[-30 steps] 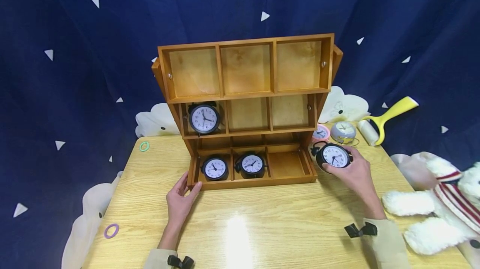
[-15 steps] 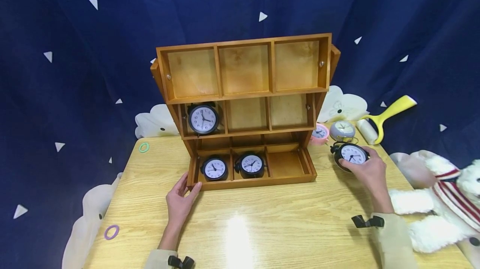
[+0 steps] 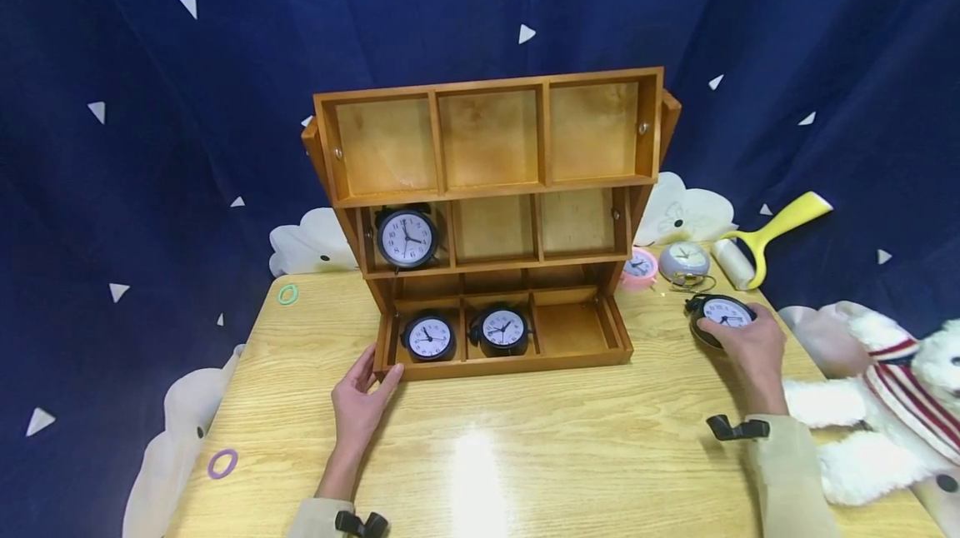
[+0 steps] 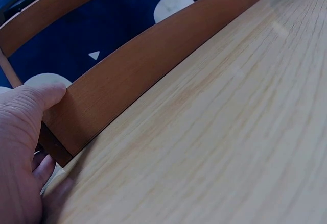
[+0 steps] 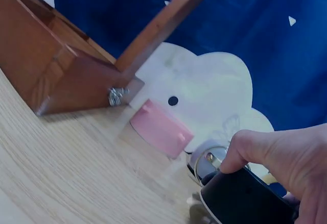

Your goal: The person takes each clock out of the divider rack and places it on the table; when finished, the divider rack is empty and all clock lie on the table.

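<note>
A three-tier wooden shelf (image 3: 510, 366) with square compartments stands mid-table in the head view. My left hand (image 3: 358, 405) grips its lower left front corner, thumb on the front board (image 4: 122, 73) and fingers round the side. To the right of the shelf, my right hand (image 3: 756, 351) holds a black alarm clock (image 3: 726, 311) by its rim, face up, low over the table. That clock's black side (image 5: 245, 198) shows in the right wrist view. Two black clocks (image 3: 430, 338) lie in the bottom tier's left and middle compartments. Another black clock (image 3: 407, 238) occupies the middle tier's left compartment.
A pink clock (image 3: 640, 266) and a lilac clock (image 3: 685, 261) stand behind my right hand. Beyond them leans a yellow-handled lint roller (image 3: 772, 238). A white plush toy (image 3: 862, 430) sits at the right edge. Green (image 3: 288, 294) and purple rings (image 3: 222, 463) lie at left.
My right hand has carried the black alarm clock rightward and slightly down, away from the shelf's right side. The left hand has stayed at the shelf corner.
</note>
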`<state>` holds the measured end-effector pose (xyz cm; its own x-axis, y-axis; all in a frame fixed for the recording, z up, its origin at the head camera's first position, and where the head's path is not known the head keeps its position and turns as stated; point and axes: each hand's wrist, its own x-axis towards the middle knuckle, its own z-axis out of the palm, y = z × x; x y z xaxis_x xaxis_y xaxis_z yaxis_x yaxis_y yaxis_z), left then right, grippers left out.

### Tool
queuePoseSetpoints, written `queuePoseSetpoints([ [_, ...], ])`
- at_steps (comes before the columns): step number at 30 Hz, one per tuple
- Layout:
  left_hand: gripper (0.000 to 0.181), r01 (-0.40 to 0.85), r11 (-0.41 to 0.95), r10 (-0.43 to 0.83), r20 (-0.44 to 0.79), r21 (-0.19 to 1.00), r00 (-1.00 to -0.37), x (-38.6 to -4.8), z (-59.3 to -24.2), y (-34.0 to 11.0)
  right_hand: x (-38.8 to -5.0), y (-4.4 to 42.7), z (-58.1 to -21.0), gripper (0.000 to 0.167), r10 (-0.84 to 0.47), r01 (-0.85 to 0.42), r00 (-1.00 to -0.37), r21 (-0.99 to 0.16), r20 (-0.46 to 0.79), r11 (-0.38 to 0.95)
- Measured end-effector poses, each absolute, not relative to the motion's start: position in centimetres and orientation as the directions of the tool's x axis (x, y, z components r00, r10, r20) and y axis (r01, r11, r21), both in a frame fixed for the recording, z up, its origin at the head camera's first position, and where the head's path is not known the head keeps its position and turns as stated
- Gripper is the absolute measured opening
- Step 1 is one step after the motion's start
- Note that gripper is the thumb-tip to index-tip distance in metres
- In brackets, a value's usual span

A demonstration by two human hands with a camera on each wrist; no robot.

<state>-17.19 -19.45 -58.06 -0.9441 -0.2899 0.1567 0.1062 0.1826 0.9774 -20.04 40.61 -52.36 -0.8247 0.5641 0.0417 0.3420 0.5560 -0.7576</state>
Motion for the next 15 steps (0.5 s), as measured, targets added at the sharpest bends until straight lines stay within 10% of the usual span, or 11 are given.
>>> queuePoseSetpoints([
  [15, 0.067, 0.110, 0.187, -0.283, 0.161, 0.976, -0.945, -17.3, -57.9, -19.5, -21.1, 42.1, -53.2, 0.098, 0.542, 0.413, -0.838, -0.717, -0.058, 0.562],
])
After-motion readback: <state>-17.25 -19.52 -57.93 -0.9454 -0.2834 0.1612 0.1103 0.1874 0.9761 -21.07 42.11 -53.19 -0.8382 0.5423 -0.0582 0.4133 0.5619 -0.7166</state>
